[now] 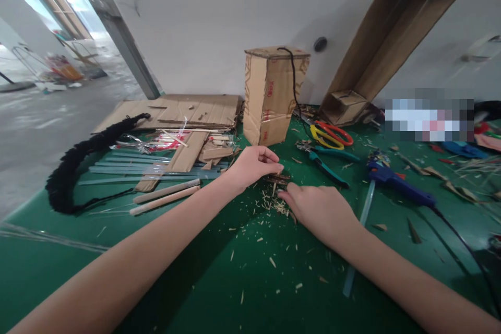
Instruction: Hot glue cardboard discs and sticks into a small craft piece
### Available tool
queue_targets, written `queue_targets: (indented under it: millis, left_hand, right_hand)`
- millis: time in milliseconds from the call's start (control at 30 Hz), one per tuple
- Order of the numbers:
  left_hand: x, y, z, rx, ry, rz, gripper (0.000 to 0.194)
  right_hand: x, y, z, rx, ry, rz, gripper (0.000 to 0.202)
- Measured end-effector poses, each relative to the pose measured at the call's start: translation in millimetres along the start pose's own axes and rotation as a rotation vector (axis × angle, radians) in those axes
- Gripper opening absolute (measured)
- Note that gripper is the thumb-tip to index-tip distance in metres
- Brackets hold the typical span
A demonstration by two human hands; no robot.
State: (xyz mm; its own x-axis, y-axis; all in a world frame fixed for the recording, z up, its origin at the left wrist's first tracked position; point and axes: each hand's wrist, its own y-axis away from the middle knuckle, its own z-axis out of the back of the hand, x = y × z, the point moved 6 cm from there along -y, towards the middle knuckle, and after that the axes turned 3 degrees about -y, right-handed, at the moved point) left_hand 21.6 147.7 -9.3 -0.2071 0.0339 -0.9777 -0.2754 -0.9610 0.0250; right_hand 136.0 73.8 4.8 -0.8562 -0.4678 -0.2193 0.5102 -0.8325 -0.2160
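My left hand (255,166) is curled, its thumb and fingertips close together just over small dark brown strips (279,179). My right hand (319,209) is closed with its fingers tucked under, at the right edge of the same spot. Whatever either hand pinches is too small or hidden to make out. Pale wood shavings (273,203) lie heaped between the hands and scatter toward me. Right behind my hands stands a folded cardboard box (260,99) with a black cord (294,78) hanging from its top.
Scissors (331,135), teal-handled pliers (326,163) and a blue glue gun (399,182) with a cable lie right. Left are glue sticks (117,169), wooden rods (166,201), cardboard sheets (183,109) and black yarn (70,172). A tall cardboard structure (391,36) leans behind on the green table (219,292).
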Motion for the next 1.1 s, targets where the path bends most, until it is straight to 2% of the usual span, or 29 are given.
queue_targets:
  millis: [100, 333, 567, 733, 933, 1100]
  left_hand:
    - [0.8, -0.5, -0.4, 0.009, 0.001, -0.004, 0.021]
    - [-0.8, 0.1, -0.7, 0.015, -0.017, -0.015, 0.020]
    - [0.2, -1.3, -1.3, 0.008, -0.004, -0.027, 0.019]
    - [-0.2, -1.9, -1.0, 0.019, -0.001, -0.053, 0.018]
    - [-6.7, 0.1, -2.3, 0.097, -0.032, -0.124, 0.015]
    - [-7.2, 1.1, -2.8, 0.115, -0.065, -0.151, 0.016]
  right_hand:
    - [0.8, 1.2, -0.6, -0.001, 0.014, 0.018, 0.035]
    - [0.3, 2.2, 0.8, -0.040, 0.021, -0.042, 0.035]
    - [2.6, -0.2, 1.9, 0.012, 0.007, 0.027, 0.033]
    - [0.0, 3.3, -0.5, -0.023, 0.004, 0.002, 0.036]
    - [-4.9, 3.8, -1.3, -0.060, -0.023, -0.050, 0.038]
    - [-7.6, 3.9, -0.8, -0.050, -0.034, -0.071, 0.038]
